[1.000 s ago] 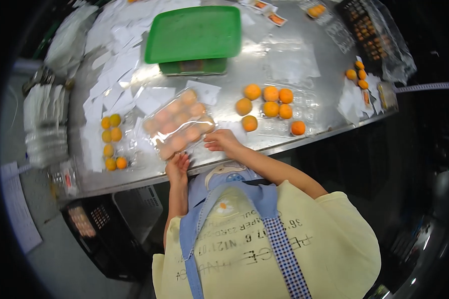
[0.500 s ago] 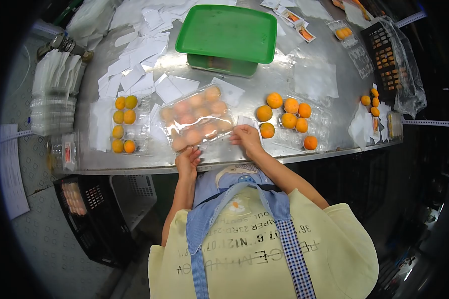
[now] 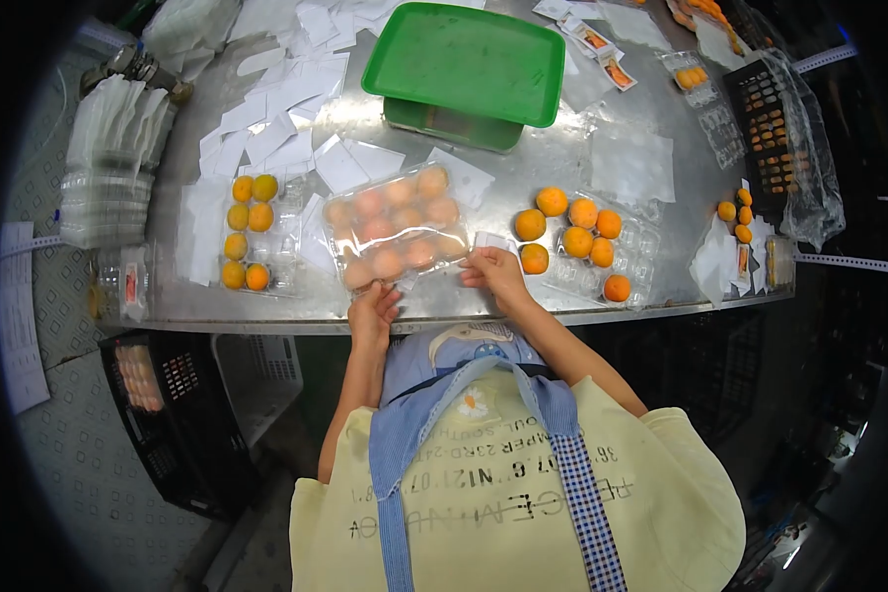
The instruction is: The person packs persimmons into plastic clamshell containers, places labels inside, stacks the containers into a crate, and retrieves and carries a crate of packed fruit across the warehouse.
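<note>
A closed clear plastic clamshell (image 3: 397, 229) full of round orange fruit lies slightly tilted in front of me, glare streaking its lid. My left hand (image 3: 373, 312) has its fingers curled at the near left edge of this pack. At the near right corner, my right hand (image 3: 495, 273) pinches the rim between thumb and fingers. Just beyond my right hand is a small white card (image 3: 495, 242), partly covered. To the right, an open clear tray (image 3: 636, 257) holds several loose oranges (image 3: 582, 212), with more beside it. Another open tray (image 3: 285, 237) on the left holds oranges in one side.
A green tray (image 3: 464, 64) sits upside down or as a lid on a green bin (image 3: 452, 124) behind. White cards (image 3: 271, 138) scatter over the metal table (image 3: 464, 308). Stacked clear trays (image 3: 107, 207) stand at left; a black crate (image 3: 173, 424) is below.
The view has shifted slightly, so the table's things sit a little higher and the green tray further right. Both hands stay at the same edges of the clamshell.
</note>
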`<act>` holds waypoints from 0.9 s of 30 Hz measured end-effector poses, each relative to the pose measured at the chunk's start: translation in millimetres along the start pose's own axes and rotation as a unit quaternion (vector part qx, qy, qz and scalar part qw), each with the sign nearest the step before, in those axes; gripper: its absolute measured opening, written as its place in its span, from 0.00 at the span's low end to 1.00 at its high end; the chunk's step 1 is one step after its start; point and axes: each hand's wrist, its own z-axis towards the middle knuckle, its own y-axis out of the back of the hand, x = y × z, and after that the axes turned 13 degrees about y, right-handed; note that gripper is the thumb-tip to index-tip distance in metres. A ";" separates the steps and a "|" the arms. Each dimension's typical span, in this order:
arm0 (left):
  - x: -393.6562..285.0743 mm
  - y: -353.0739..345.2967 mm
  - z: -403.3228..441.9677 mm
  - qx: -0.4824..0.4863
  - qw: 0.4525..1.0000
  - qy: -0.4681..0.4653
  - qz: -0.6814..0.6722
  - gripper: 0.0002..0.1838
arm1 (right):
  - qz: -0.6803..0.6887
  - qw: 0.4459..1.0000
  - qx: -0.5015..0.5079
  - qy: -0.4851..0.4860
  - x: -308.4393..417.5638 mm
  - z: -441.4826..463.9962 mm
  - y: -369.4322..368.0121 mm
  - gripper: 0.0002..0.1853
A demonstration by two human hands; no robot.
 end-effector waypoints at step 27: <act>-3.9 -7.3 -1.5 -0.042 0.999 0.013 0.024 0.08 | 0.077 0.990 0.074 -0.090 -0.2 -5.8 -8.7 0.13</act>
